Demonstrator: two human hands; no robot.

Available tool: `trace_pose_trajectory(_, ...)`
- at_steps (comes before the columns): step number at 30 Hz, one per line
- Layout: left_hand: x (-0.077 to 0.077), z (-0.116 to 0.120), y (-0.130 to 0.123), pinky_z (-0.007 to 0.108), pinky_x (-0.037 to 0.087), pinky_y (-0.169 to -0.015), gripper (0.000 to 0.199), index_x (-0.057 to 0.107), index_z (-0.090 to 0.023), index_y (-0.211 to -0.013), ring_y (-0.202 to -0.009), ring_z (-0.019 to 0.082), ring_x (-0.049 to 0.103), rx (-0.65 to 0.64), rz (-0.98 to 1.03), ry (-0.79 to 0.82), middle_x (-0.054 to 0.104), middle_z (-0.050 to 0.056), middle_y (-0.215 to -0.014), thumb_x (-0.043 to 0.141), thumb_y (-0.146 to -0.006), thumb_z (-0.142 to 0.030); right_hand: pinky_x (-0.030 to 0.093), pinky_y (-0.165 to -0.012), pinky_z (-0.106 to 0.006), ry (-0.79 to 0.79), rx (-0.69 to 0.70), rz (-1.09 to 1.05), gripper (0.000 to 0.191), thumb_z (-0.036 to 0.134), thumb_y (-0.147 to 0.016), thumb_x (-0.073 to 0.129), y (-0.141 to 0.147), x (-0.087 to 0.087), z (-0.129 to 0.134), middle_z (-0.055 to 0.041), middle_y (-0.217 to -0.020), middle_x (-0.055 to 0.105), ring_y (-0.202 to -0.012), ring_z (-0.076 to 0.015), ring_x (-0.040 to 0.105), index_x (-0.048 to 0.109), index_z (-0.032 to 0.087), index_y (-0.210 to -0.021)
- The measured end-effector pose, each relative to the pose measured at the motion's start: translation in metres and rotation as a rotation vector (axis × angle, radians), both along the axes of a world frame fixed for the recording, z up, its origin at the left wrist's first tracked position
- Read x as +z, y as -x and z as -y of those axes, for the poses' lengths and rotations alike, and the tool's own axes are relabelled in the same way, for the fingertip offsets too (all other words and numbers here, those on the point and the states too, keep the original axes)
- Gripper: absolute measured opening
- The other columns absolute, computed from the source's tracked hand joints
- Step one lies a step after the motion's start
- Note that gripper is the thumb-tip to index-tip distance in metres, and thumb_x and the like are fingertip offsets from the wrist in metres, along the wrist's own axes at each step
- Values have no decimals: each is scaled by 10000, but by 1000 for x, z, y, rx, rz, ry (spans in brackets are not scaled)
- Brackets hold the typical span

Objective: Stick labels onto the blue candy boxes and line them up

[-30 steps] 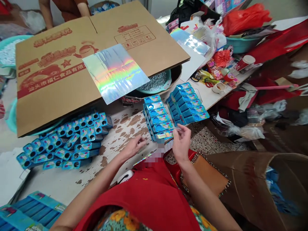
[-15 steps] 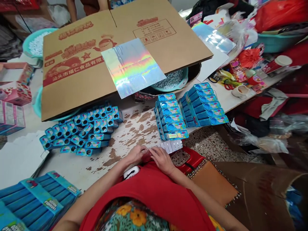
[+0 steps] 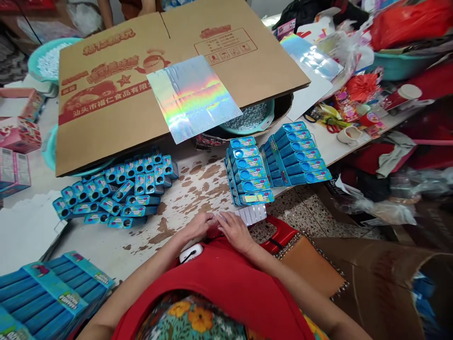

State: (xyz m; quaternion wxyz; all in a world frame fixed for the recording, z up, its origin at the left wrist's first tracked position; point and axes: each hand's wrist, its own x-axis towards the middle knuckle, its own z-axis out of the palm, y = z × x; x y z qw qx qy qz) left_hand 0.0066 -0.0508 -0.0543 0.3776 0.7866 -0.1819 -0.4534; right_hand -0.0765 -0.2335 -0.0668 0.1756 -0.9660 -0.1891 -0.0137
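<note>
My left hand point(image 3: 200, 226) and my right hand point(image 3: 236, 231) meet at the table's front edge, fingertips close together in a pinch. What lies between them is too small or hidden to make out. Beside my right hand, a sheet of silvery label strips point(image 3: 253, 215) rests at the edge. Just beyond it stand slim blue boxes point(image 3: 250, 174) in a row, with a second fanned row point(image 3: 300, 153) to their right. Several small blue boxes with round holes point(image 3: 123, 191) are grouped to the left. A strapped stack of blue boxes point(image 3: 53, 293) occupies the lower left.
A large cardboard sheet point(image 3: 116, 113) covers teal basins at the back, with a shiny rainbow sheet point(image 3: 193, 101) on top. A basin of pale pellets point(image 3: 247, 120) shows below it. At right are a cup point(image 3: 349, 135) and a red stool point(image 3: 283, 233). Another person's arms show behind.
The view has shifted slightly, so everything sits a little further left. Both hands remain together at the table edge, with only slight finger movement.
</note>
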Motion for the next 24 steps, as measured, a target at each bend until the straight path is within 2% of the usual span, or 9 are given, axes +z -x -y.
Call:
trace_pose_trajectory(6, -7, -2, 3, 234, 305, -570, 310, 525, -147, -707, -610, 116, 397, 55, -14, -28, 480, -5, -638, 379, -825, -394, 424, -916, -348, -32, 94, 46, 320, 185, -897, 469, 16, -9, 6, -79, -1280, 539, -1244, -214, 416, 570, 208, -1200)
trace_pose_trajectory(9, -7, -1, 0, 241, 341, -600, 281, 551, -149, -714, -625, 129, 437, 69, 19, -62, 511, 7, -644, 387, -824, -350, 435, -822, -307, -150, 46, 3, 169, 232, -899, 485, 14, 6, 8, -74, -1021, 646, -1009, -176, 549, 646, 186, -924)
trace_pose_trajectory(11, 1, -1, -3, 267, 380, -684, 258, 584, -147, -768, -717, 159, 494, 92, 74, -97, 567, 38, -723, 393, -828, -309, 428, -737, -267, -245, -35, -74, 179, 246, -907, 478, 11, 24, 7, -45, -828, 641, -812, -138, 564, 618, 175, -821)
trace_pose_trajectory(13, 16, 0, -5, 309, 392, -823, 270, 607, -150, -922, -914, 201, 519, 140, 158, -81, 608, 80, -929, 405, -846, -314, 416, -688, -238, -359, -159, -153, 172, 252, -911, 477, 5, 48, 7, -18, -744, 610, -719, -113, 548, 591, 175, -808)
trace_pose_trajectory(16, 55, 5, -7, 304, 406, -883, 388, 517, -209, -1193, -1062, 199, 498, 197, 99, 136, 548, 74, -1192, 475, -849, -385, 413, -679, -215, -515, -314, -217, 130, 272, -898, 509, -4, 87, 11, 1, -762, 609, -718, -98, 555, 577, 182, -833)
trace_pose_trajectory(18, 82, 13, -9, 259, 448, -775, 369, 545, -207, -1134, -925, 166, 557, 175, -97, 279, 600, 53, -1081, 523, -829, -413, 414, -672, -212, -566, -365, -225, 117, 278, -889, 526, -11, 111, 14, 9, -765, 611, -713, -93, 558, 576, 187, -835)
trace_pose_trajectory(20, 105, 23, -12, 222, 438, -628, 306, 582, -163, -931, -694, 125, 557, 148, -265, 306, 617, 22, -795, 491, -847, -443, 416, -663, -217, -574, -426, -201, 124, 285, -884, 534, -19, 130, 18, 9, -758, 606, -702, -96, 550, 578, 189, -818)
trace_pose_trajectory(22, 122, 35, -21, 201, 393, -533, 343, 552, -149, -817, -544, 95, 489, 143, -284, 300, 527, -14, -602, 416, -882, -458, 426, -700, -236, -548, -499, -128, 132, 296, -878, 541, -29, 142, 23, -2, -774, 602, -742, -112, 545, 591, 193, -811)
trace_pose_trajectory(24, 132, 47, -34, 186, 367, -498, 294, 526, -162, -910, -509, 81, 453, 159, -194, 324, 489, -36, -589, 402, -894, -428, 431, -800, -278, -491, -583, -4, 138, 316, -863, 561, -41, 148, 31, -30, -866, 601, -866, -142, 540, 620, 199, -819)
